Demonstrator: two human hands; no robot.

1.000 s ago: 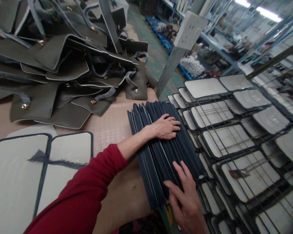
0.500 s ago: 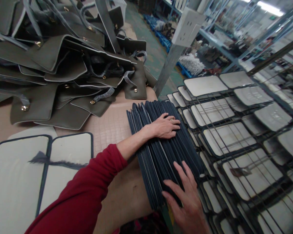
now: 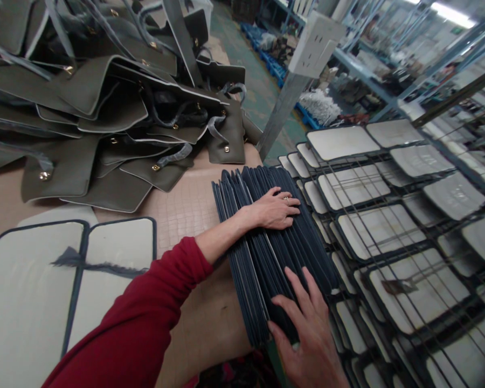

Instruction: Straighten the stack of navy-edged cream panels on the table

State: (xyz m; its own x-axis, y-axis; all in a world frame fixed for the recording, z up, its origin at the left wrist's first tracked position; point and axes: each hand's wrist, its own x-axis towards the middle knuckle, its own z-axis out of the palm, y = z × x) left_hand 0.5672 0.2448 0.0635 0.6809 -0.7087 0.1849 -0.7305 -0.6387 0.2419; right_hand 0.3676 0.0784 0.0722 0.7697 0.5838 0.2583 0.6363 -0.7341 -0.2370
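A row of dark navy flat panels [image 3: 258, 269] stands packed on edge along the table's right side. My left hand [image 3: 277, 209] lies across the far half of the row, fingers spread over the panels' top edges. Around the near end curves my right hand [image 3: 307, 323], its fingers apart and the tips touching or close to the panels; I cannot tell how firmly they press. To the left, a cream panel with navy edging [image 3: 119, 242] lies flat, a dark frayed strip [image 3: 101, 267] across it.
Olive bag pieces with wrapped handles [image 3: 60, 167] are heaped at the back left. On the right, a wire rack [image 3: 372, 231] holds many cream panels edged in navy. A metal post with a socket box [image 3: 313, 46] rises behind the row. Pinkish crocodile-textured sheet [image 3: 178, 215] covers the table.
The view has shifted very slightly. Both hands keep nearly the same place on the row of panels, with the right fingers moved only a little.
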